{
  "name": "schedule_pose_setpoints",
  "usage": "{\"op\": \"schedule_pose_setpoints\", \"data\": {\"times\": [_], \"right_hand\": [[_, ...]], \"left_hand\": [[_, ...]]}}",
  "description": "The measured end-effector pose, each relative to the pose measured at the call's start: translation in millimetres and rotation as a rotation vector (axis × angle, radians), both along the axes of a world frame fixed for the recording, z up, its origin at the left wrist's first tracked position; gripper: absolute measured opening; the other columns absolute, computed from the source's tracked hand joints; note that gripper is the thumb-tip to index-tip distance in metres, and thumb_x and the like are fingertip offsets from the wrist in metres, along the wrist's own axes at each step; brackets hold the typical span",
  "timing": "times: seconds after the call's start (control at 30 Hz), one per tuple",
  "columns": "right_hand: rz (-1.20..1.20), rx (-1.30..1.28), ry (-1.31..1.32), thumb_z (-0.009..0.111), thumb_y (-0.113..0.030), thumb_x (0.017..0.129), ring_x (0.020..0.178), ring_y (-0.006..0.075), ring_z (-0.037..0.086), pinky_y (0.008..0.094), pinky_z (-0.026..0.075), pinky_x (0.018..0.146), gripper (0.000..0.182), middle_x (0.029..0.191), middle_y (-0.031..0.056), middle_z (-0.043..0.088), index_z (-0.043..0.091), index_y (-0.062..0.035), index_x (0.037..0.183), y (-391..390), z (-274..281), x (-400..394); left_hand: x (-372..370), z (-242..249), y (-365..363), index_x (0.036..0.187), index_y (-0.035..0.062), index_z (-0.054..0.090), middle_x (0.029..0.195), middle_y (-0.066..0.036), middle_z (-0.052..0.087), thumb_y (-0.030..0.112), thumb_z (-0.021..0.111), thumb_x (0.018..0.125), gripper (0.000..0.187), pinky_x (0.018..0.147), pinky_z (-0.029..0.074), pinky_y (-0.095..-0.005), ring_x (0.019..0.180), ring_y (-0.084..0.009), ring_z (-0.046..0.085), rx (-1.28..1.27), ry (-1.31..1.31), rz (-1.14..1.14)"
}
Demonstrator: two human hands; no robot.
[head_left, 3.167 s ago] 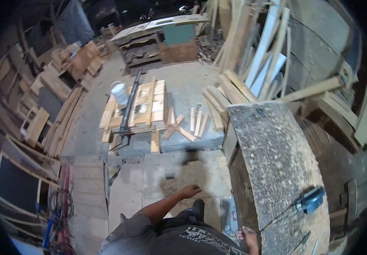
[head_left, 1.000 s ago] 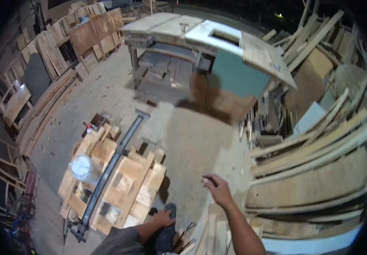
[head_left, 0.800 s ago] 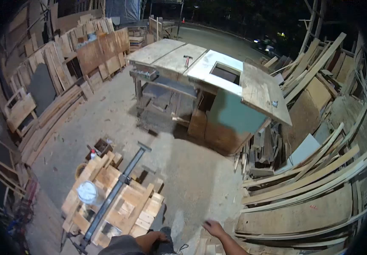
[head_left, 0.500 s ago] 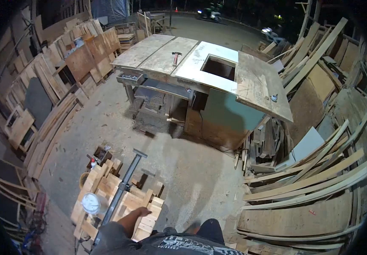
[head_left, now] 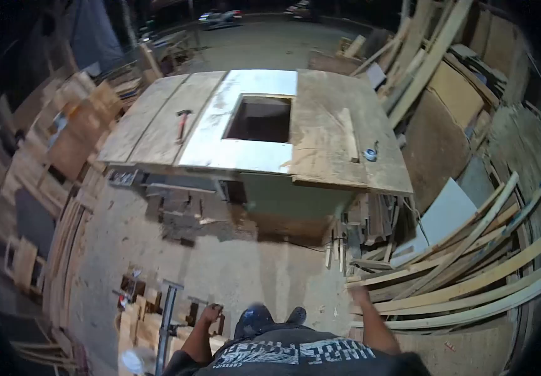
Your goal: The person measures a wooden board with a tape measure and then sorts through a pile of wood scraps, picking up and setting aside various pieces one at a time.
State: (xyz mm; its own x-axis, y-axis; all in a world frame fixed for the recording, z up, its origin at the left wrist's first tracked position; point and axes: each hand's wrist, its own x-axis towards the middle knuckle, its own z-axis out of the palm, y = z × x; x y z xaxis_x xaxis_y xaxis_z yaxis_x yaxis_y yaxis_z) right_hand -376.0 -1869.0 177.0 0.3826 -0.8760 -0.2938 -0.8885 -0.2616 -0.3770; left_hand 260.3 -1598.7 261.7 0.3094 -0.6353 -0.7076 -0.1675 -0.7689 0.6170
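Observation:
My left hand is at the lower left, beside the stacked wooden pieces and a long metal bar clamp. Its fingers look curled, and I see nothing in them. My right hand hangs out at the lower right, in front of the long wooden strips. Motion smears its fingers. Ahead stands a large worktable with a white panel on top that has a rectangular opening. A hammer with a red handle lies left of the panel. A tape measure rests on the right side.
Long wooden strips and leaning boards line the right side. More boards stand along the left. A white bucket sits by the clamp. Concrete floor lies between me and the table. Blurred vehicles are on the road beyond.
My left hand has come off the wooden pieces. My right hand has come into view at the right. The view has shifted, with the table now nearer and more central.

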Motion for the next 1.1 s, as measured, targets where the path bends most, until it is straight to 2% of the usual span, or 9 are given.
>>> {"op": "schedule_pose_setpoints", "data": {"times": [0.03,0.07,0.1,0.17,0.43,0.53,0.83,0.97,1.1], "right_hand": [[-0.435,0.195,-0.404,0.047,-0.038,0.091,0.1,0.0415,0.059,0.0507,0.045,0.087,0.04,0.107,0.0237,0.063,0.063,-0.0058,0.11,-65.3,-15.8,11.4],[-0.16,-0.016,-0.106,0.047,-0.044,0.092,0.1,0.0422,0.059,0.0506,0.045,0.086,0.046,0.105,0.024,0.064,0.062,-0.0026,0.107,-101.1,136.5,60.0],[-0.333,-0.142,-0.199,0.06,-0.028,0.089,0.07,0.0205,0.06,0.0369,0.046,0.063,0.021,0.076,0.0047,0.063,0.063,-0.0079,0.088,-167.6,78.1,52.1],[-0.597,0.108,-0.573,0.059,-0.033,0.09,0.063,0.0162,0.056,0.034,0.045,0.058,0.027,0.07,0.0033,0.059,0.06,-0.007,0.085,-203.7,230.1,114.5],[-0.573,-0.332,-0.35,0.064,-0.02,0.084,0.097,0.0259,0.061,0.0363,0.048,0.083,0.039,0.104,0.0135,0.061,0.057,-0.0057,0.119,-359.0,336.6,167.7],[-0.522,-0.351,-0.227,0.067,-0.006,0.074,0.12,0.0339,0.048,0.0401,0.041,0.101,0.061,0.142,0.0163,0.038,0.047,-0.0093,0.132,-416.0,358.0,163.2],[0.016,-0.414,-0.028,0.056,0.006,0.066,0.119,0.04,0.045,0.0417,0.037,0.102,0.052,0.125,0.0197,0.051,0.057,-0.0052,0.116,-516.3,347.1,130.1],[-0.204,-0.08,-0.54,0.06,0.0,0.074,0.08,0.0224,0.057,0.0353,0.049,0.069,0.033,0.092,0.0055,0.056,0.059,-0.0043,0.107,-581.9,313.8,98.6],[-0.426,-0.046,-0.935,0.056,-0.025,0.093,0.067,0.0107,0.046,0.0278,0.042,0.06,0.024,0.08,-0.0001,0.052,0.06,-0.0057,0.106,-670.1,410.6,197.5]], "left_hand": [[0.7,5.3,-14.4,0.103,0.0004,0.064,0.081,-0.008,0.066,0.041,0.065,0.083,0.046,0.056,0.049,-0.0328,0.063,-0.0165,0.06,-0.047,0.014,0.164],[7.7,4.6,-26.3,0.104,0.002,0.064,0.081,-0.007,0.066,0.041,0.065,0.084,0.044,0.056,0.048,-0.0316,0.063,-0.017,0.061,-0.007,-0.011,0.149],[16.7,6.0,-33.8,0.106,0.0035,0.064,0.082,-0.007,0.066,0.04,0.064,0.084,0.042,0.055,0.048,-0.0303,0.064,-0.0175,0.061,0.033,-0.039,0.138],[31.8,1.9,-44.5,0.108,0.0054,0.064,0.086,-0.008,0.067,0.04,0.063,0.085,0.041,0.057,0.049,-0.0341,0.067,-0.0195,0.063,0.109,-0.013,0.189],[57.8,6.0,-96.5,0.119,0.0073,0.058,0.105,-0.011,0.066,0.04,0.055,0.092,0.042,0.067,0.054,-0.0451,0.089,-0.0256,0.066,0.309,0.043,0.263],[60.3,18.5,-137.7,0.098,0.0012,0.064,0.076,-0.008,0.064,0.034,0.06,0.089,0.034,0.056,0.048,-0.0338,0.064,-0.0188,0.06,0.014,-0.074,0.392],[-28.9,42.0,-179.7,0.104,-0.0017,0.065,0.094,-0.018,0.068,0.036,0.06,0.087,0.042,0.074,0.05,-0.0368,0.083,-0.0272,0.065,-0.057,-0.182,0.765],[-102.8,24.7,-152.2,0.112,-0.001,0.064,0.109,-0.022,0.066,0.042,0.059,0.084,0.052,0.093,0.046,-0.0419,0.109,-0.0353,0.06,0.12,-0.187,0.756],[-173.0,87.8,-171.5,0.097,-0.0005,0.065,0.087,-0.013,0.068,0.036,0.059,0.087,0.039,0.066,0.05,-0.0349,0.076,-0.0235,0.064,-0.012,-0.108,1.074]]}}
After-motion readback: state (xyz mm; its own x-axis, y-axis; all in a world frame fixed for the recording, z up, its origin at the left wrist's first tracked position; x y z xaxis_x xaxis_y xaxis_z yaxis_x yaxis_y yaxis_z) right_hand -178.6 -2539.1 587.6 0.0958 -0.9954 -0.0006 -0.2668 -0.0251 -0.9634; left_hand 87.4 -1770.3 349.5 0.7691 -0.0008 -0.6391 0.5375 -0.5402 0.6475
